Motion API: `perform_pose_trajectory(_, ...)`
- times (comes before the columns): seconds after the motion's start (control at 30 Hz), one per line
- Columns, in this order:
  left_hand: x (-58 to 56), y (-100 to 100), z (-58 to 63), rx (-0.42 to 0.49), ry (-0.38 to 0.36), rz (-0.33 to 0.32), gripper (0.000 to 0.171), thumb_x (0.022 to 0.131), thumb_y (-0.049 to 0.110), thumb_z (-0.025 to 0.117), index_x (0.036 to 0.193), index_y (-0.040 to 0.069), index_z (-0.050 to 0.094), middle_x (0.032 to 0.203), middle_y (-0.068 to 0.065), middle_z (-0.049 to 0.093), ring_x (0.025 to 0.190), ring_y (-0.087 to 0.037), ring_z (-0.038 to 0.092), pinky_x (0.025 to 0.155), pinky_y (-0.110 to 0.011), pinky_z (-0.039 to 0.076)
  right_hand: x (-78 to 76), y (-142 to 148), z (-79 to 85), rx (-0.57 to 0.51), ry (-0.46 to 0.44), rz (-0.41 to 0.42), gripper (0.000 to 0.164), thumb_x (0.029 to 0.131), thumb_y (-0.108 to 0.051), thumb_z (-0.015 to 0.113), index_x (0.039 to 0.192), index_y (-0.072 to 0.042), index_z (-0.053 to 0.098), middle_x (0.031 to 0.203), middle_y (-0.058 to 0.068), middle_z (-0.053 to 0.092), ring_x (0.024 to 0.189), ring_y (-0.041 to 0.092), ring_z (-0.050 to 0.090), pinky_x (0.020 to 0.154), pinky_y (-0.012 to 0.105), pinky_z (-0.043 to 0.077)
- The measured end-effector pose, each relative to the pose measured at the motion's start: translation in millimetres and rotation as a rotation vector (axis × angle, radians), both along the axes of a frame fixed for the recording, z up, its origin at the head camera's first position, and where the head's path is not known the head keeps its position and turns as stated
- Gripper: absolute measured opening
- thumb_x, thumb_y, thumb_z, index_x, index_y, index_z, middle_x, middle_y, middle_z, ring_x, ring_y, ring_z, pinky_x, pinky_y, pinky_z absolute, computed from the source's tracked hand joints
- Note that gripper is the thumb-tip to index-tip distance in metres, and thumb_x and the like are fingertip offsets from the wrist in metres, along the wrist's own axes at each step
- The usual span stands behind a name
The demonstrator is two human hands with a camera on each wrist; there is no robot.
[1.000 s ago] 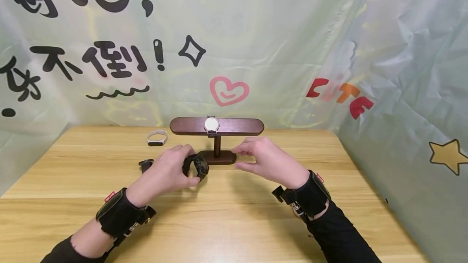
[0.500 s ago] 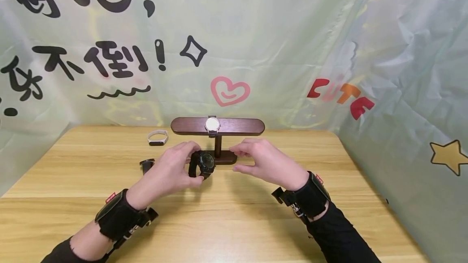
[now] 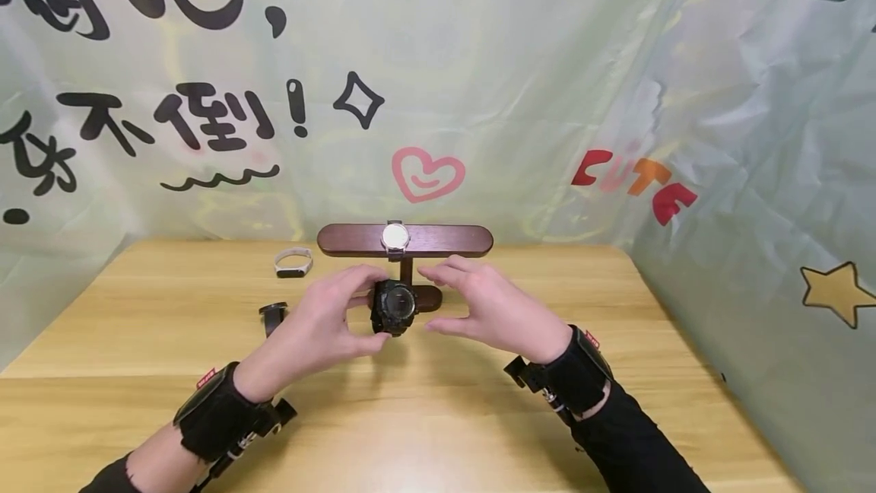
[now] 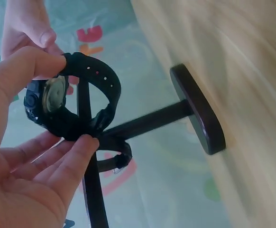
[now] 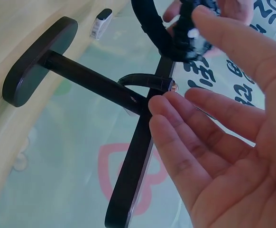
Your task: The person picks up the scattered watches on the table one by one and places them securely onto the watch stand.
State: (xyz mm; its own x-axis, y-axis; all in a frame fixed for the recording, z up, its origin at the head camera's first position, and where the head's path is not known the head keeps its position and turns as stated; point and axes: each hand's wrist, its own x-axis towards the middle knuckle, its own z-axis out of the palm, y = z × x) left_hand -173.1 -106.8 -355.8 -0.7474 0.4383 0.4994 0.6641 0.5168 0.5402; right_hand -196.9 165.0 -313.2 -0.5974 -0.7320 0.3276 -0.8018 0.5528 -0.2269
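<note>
In the head view my left hand (image 3: 325, 318) pinches a black digital sports watch (image 3: 397, 306) between thumb and fingers, its face toward me. The left wrist view shows its strap (image 4: 110, 85) bent into a loop with holes along it. My right hand (image 3: 489, 306) is just right of the watch, thumb and fingers spread apart, holding nothing; in the right wrist view its thumb overlaps the watch, and contact there is unclear. Behind both hands stands a dark wooden T-shaped watch stand (image 3: 452, 239), with a round pale-faced wristwatch (image 3: 395, 237) around its bar.
A pale fitness band (image 3: 292, 263) lies on the wooden table (image 3: 424, 417) left of the stand. Another dark watch-like item (image 3: 274, 314) is partly hidden by my left hand. A printed cloth backdrop (image 3: 520, 97) rises behind the table and along its right side.
My left hand has moved slightly right with the sports watch, whose face has turned from sideways to face me. The right hand has shifted slightly left, nearer the watch.
</note>
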Motion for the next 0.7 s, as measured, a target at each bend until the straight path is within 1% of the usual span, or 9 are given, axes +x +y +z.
perform_pose_trajectory(0.07,1.8,0.1,-0.3,0.017,0.010,-0.023,0.069,0.074,0.005,0.094,0.136,0.007,0.063,0.130,-0.007,0.072,0.116,-0.024,0.077,0.096,-0.032,0.065,1.0,-1.4,-1.4,-0.009,-0.012,0.000,0.074,0.087,-0.034,0.092,0.148,-0.003,0.063,0.136,0.008,0.070,0.119,0.019,0.072,0.099,0.031,0.063)
perform_pose_trajectory(0.13,3.3,0.1,0.2,0.008,0.045,-0.012,0.071,0.074,0.008,0.096,0.138,0.009,0.063,0.132,-0.005,0.073,0.115,-0.022,0.077,0.095,-0.034,0.066,1.9,-3.0,-2.1,-0.022,-0.028,-0.007,0.078,0.086,-0.036,0.093,0.149,-0.004,0.062,0.138,0.007,0.069,0.123,0.019,0.070,0.102,0.033,0.062)
perform_pose_trajectory(0.3,4.0,0.0,1.6,-0.010,0.120,0.021,0.076,0.074,0.014,0.098,0.142,0.012,0.063,0.137,-0.004,0.073,0.113,-0.020,0.076,0.089,-0.032,0.067,4.3,-6.6,-1.5,-0.050,-0.039,-0.006,0.082,0.083,-0.038,0.094,0.151,-0.005,0.060,0.145,0.006,0.065,0.127,0.017,0.069,0.107,0.034,0.060)
perform_pose_trajectory(0.33,4.0,0.1,1.5,-0.004,0.122,0.017,0.077,0.074,0.014,0.098,0.142,0.012,0.063,0.138,-0.005,0.072,0.111,-0.020,0.076,0.088,-0.031,0.067,4.7,-7.2,-1.3,-0.055,-0.038,-0.001,0.083,0.083,-0.038,0.094,0.151,-0.006,0.060,0.145,0.006,0.065,0.127,0.017,0.068,0.108,0.035,0.060)
perform_pose_trajectory(0.47,4.2,1.0,1.2,0.027,0.126,-0.002,0.080,0.075,0.013,0.099,0.145,0.010,0.061,0.141,-0.006,0.071,0.104,-0.018,0.079,0.090,-0.034,0.067,5.6,-8.8,-1.5,-0.074,-0.022,0.019,0.085,0.082,-0.041,0.095,0.151,-0.006,0.059,0.146,0.006,0.063,0.126,0.017,0.068,0.108,0.034,0.059)
perform_pose_trajectory(0.53,4.7,1.8,1.4,0.048,0.127,-0.013,0.081,0.075,0.013,0.099,0.146,0.009,0.061,0.142,-0.006,0.070,0.102,-0.017,0.079,0.089,-0.033,0.067,5.5,-9.3,-2.0,-0.086,-0.013,0.027,0.086,0.082,-0.041,0.095,0.152,-0.007,0.058,0.144,0.006,0.063,0.124,0.017,0.068,0.107,0.034,0.060)
perform_pose_trajectory(0.57,5.0,2.1,1.6,0.057,0.132,-0.017,0.081,0.074,0.013,0.099,0.146,0.009,0.061,0.141,-0.006,0.070,0.102,-0.017,0.079,0.090,-0.033,0.067,5.5,-9.5,-2.1,-0.092,-0.007,0.030,0.086,0.082,-0.041,0.094,0.152,-0.007,0.058,0.144,0.005,0.064,0.123,0.017,0.068,0.106,0.034,0.060)
perform_pose_trajectory(0.7,6.1,3.4,2.6,0.068,0.161,-0.006,0.080,0.073,0.015,0.100,0.144,0.010,0.063,0.138,-0.004,0.070,0.112,-0.018,0.076,0.090,-0.029,0.066,5.5,-10.2,-2.8,-0.106,0.013,0.035,0.084,0.083,-0.040,0.094,0.152,-0.008,0.058,0.140,0.004,0.064,0.119,0.015,0.069,0.102,0.033,0.061)
